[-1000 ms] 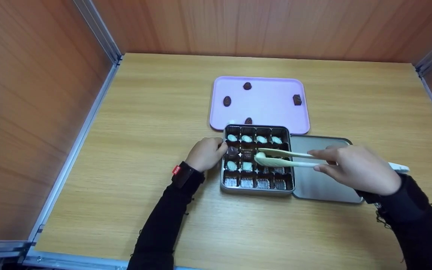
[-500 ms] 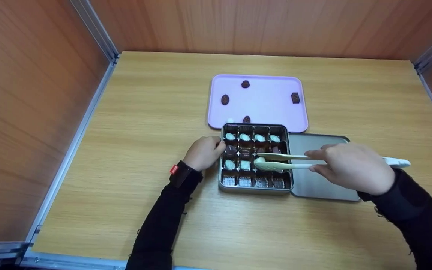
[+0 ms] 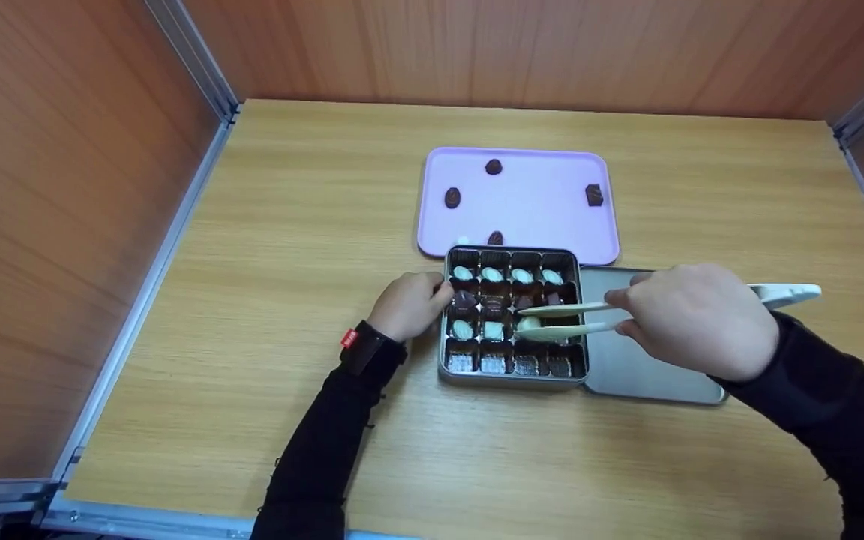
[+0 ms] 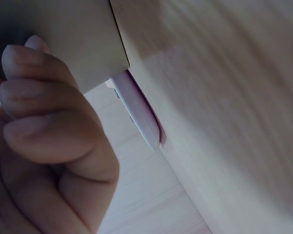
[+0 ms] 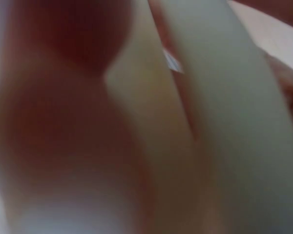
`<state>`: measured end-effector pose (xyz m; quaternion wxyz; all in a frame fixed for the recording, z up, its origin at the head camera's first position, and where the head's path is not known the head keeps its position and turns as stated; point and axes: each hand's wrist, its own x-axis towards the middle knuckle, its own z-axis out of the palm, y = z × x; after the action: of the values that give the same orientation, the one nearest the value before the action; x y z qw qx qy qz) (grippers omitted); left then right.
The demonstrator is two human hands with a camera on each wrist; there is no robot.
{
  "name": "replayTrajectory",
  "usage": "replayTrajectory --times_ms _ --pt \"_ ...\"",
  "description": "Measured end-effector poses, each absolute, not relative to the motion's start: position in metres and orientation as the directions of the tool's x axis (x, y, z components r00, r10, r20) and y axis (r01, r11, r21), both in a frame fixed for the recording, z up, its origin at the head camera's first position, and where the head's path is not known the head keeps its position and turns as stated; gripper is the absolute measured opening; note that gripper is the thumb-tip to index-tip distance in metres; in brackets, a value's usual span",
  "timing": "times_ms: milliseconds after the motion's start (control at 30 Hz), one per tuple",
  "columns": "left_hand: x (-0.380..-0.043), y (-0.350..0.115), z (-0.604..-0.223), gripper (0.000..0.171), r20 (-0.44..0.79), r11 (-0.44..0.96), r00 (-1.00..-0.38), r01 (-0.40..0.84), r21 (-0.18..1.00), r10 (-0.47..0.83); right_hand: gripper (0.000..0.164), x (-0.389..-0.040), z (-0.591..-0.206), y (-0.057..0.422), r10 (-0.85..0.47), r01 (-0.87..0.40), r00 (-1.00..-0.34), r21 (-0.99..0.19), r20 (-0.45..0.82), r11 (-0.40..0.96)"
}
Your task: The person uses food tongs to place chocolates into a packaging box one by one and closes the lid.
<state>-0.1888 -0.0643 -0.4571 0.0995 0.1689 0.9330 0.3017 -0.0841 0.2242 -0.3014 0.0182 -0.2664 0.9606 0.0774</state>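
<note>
My left hand (image 3: 408, 306) grips the left side of a metal tin (image 3: 514, 382), thumb at its rim; in the left wrist view its curled fingers (image 4: 44, 131) lie against the tin's wall. Pale green tongs (image 3: 589, 328) are held in my right hand (image 3: 709, 322), reaching over the tin from the right. Their tips are spread around a pale round chocolate (image 3: 529, 324) in the third row. Pale chocolates (image 3: 491, 274) fill the back row, dark ones (image 3: 465, 301) sit in the second. The front row (image 3: 493, 364) shows bare compartments. The right wrist view is mostly blurred tongs (image 5: 234, 112) and fingers.
A lilac tray (image 3: 533, 199) lies behind the tin, bearing several dark chocolates (image 3: 452, 198) and a pale one partly hidden by the tin. The flat metal lid (image 3: 642, 375) lies right of the tin, under my right hand. Wooden walls (image 3: 477, 52) enclose the table.
The tongs, first closed on the pale chocolate above the tin, have come down into the third row and spread apart. The chocolate now sits there. My left hand stays on the tin.
</note>
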Motion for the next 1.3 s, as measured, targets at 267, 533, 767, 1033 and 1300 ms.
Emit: replayTrajectory --times_ms 267,533,767,1033,1300 --pt "-0.189 -0.065 -0.458 0.033 -0.086 0.763 -0.924 0.252 0.595 0.372 0.025 -0.089 -0.302 0.218 -0.504 -0.515 -0.856 0.124 -0.111 0.848" --pt "-0.189 -0.064 -0.457 0.032 -0.091 0.772 -0.925 0.250 0.585 0.369 0.027 -0.090 -0.301 0.224 -0.483 -0.499 -0.862 0.096 -0.153 0.861" --pt "-0.189 -0.064 -0.457 0.032 -0.095 0.773 -0.923 0.253 0.581 0.373 0.031 -0.097 -0.298 0.232 -0.458 -0.472 -0.866 0.024 -0.202 0.881" --pt "-0.189 -0.064 -0.456 0.033 -0.080 0.770 -0.921 0.269 0.578 0.382 0.038 -0.134 -0.308 0.254 -0.385 -0.373 -0.922 -0.172 -0.045 0.912" --pt "-0.187 -0.062 -0.457 0.031 -0.074 0.770 -0.920 0.277 0.574 0.386 0.040 -0.190 -0.347 0.273 -0.307 -0.280 -0.948 -0.242 -0.084 0.929"
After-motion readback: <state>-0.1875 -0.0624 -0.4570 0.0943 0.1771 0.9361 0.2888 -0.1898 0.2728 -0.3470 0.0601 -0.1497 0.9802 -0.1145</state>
